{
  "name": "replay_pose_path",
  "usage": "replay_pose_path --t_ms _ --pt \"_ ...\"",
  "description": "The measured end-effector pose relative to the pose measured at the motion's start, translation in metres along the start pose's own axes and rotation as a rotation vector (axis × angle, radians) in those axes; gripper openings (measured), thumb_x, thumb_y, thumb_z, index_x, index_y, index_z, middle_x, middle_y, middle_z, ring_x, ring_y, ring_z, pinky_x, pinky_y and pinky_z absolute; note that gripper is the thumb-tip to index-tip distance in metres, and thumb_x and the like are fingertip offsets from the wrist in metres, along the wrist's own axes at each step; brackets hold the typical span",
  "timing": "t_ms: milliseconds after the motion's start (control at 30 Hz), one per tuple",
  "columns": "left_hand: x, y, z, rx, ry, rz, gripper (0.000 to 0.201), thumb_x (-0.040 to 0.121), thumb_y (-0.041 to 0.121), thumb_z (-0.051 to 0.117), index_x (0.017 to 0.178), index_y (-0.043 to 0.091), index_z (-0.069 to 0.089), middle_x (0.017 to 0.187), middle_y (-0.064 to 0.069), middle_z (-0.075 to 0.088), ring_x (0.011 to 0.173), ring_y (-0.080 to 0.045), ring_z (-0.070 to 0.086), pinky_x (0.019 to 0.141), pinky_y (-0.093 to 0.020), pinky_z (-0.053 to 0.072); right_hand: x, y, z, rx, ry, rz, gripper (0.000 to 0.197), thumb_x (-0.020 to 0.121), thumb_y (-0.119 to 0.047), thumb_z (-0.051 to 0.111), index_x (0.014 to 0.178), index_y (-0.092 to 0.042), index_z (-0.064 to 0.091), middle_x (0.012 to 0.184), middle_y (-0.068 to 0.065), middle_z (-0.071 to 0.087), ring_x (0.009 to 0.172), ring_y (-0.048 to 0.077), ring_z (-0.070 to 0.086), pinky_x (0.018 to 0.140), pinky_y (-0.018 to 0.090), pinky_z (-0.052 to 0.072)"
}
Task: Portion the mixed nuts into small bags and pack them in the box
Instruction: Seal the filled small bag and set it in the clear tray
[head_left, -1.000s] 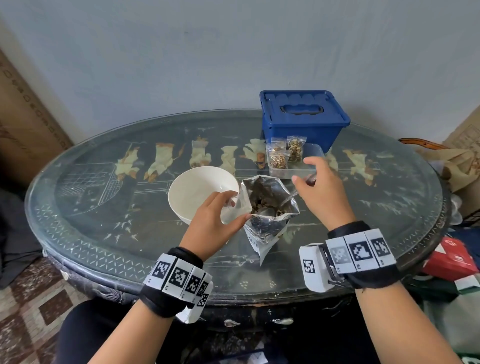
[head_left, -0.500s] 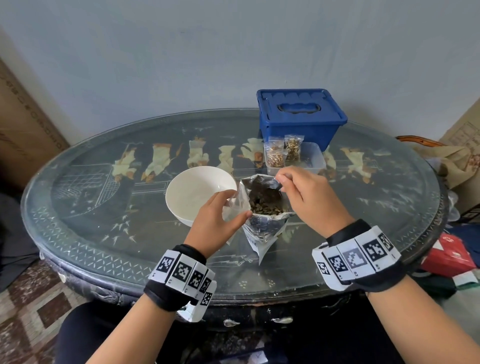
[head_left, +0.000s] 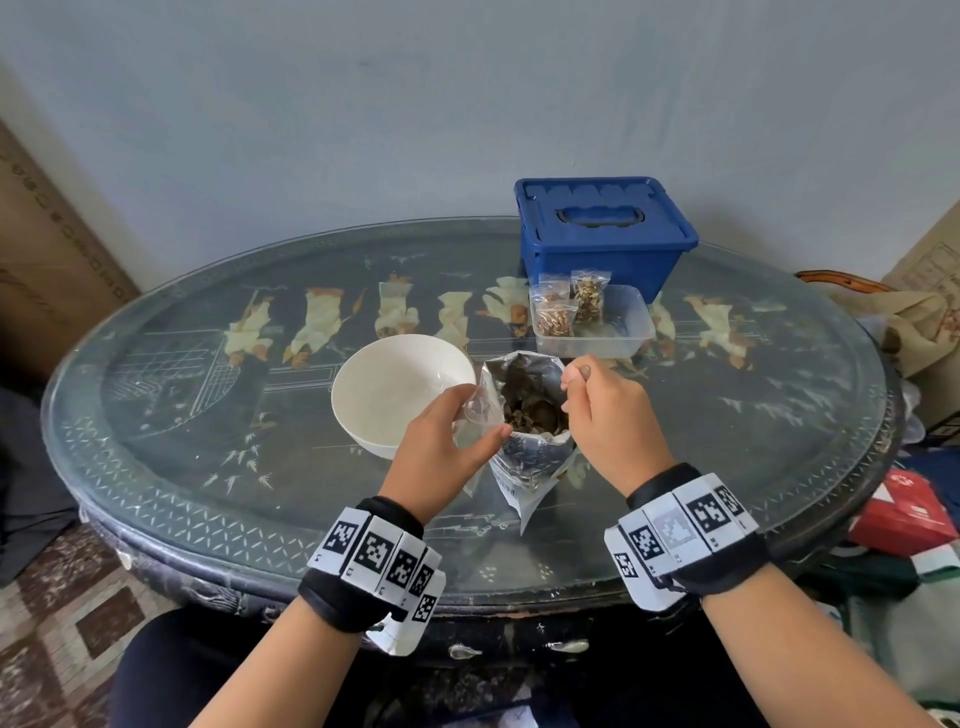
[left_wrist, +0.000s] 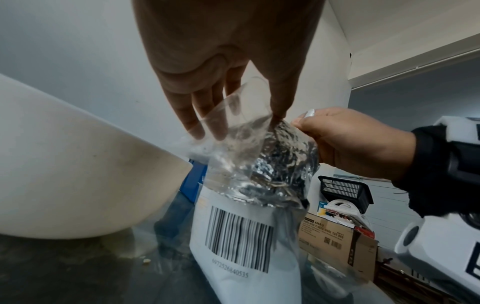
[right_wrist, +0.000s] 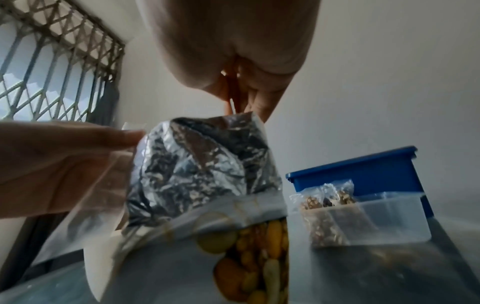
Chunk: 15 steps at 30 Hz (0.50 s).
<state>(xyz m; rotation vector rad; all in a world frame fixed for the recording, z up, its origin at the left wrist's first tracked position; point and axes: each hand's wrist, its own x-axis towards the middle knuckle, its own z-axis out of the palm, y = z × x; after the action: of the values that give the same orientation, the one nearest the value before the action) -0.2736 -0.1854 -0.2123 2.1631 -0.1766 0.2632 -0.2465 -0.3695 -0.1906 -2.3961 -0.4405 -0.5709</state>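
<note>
An open foil bag of mixed nuts (head_left: 524, 452) stands on the table's near middle. My left hand (head_left: 480, 413) pinches an empty small clear bag (left_wrist: 233, 131) by its mouth, right against the foil bag's left rim. My right hand (head_left: 574, 384) grips a spoon handle (right_wrist: 230, 102) over the foil bag's right rim; the spoon's bowl reaches down among the nuts. Behind it, a clear container (head_left: 628, 327) holds two filled small bags (head_left: 553, 312). The blue lidded box (head_left: 602, 234) stands closed at the back.
A white bowl (head_left: 395, 384) sits just left of my left hand. The oval glass-topped table (head_left: 208, 415) has bare room left and right. Cardboard boxes and clutter (head_left: 904, 514) lie off the table's right edge.
My right hand has moved left from near the clear container to over the foil bag, lowering the spoon into the nuts. The left hand kept holding the small bag in place.
</note>
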Motion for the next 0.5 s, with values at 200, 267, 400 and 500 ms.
replay_pose_path --t_ms 200,267,400,500 --pt "0.0005 0.0027 0.0016 0.014 -0.048 0.0 0.052 0.082 0.036 0.066 0.125 0.012 0.05 0.119 0.0 0.059 0.097 -0.006 0.05 0.084 -0.013 0.038 0.0064 0.0007 0.0011 0.019 0.018 0.197 0.024 0.097 -0.014 0.036 0.085 -0.001 0.053 0.073 0.018 0.064 0.069 0.032 0.062 0.064 0.041 0.049" --pt "0.0002 0.0021 0.0009 0.007 -0.043 -0.003 0.052 0.082 0.035 0.066 0.125 0.012 0.05 0.118 0.0 0.059 0.097 -0.006 0.05 0.082 -0.011 0.037 0.0068 -0.0009 -0.0003 0.026 0.009 0.203 0.024 0.097 -0.014 0.036 0.086 -0.001 0.053 0.074 0.018 0.065 0.07 0.032 0.062 0.064 0.04 0.049" --pt "-0.0006 0.0011 -0.0002 -0.005 -0.037 -0.007 0.049 0.082 0.033 0.067 0.123 0.012 0.051 0.117 0.0 0.06 0.097 -0.007 0.052 0.082 -0.011 0.037 0.0077 -0.0011 -0.004 0.044 -0.016 0.158 0.024 0.097 -0.014 0.039 0.084 -0.003 0.055 0.073 0.015 0.064 0.068 0.03 0.063 0.065 0.04 0.051" --pt "-0.0009 0.0008 0.0005 -0.02 -0.036 -0.011 0.05 0.081 0.034 0.068 0.124 0.013 0.052 0.118 0.0 0.06 0.103 -0.011 0.055 0.086 -0.015 0.041 0.0057 -0.0074 -0.0038 0.032 -0.136 0.048 0.023 0.096 -0.015 0.041 0.085 -0.003 0.057 0.071 0.013 0.065 0.069 0.03 0.065 0.064 0.042 0.051"
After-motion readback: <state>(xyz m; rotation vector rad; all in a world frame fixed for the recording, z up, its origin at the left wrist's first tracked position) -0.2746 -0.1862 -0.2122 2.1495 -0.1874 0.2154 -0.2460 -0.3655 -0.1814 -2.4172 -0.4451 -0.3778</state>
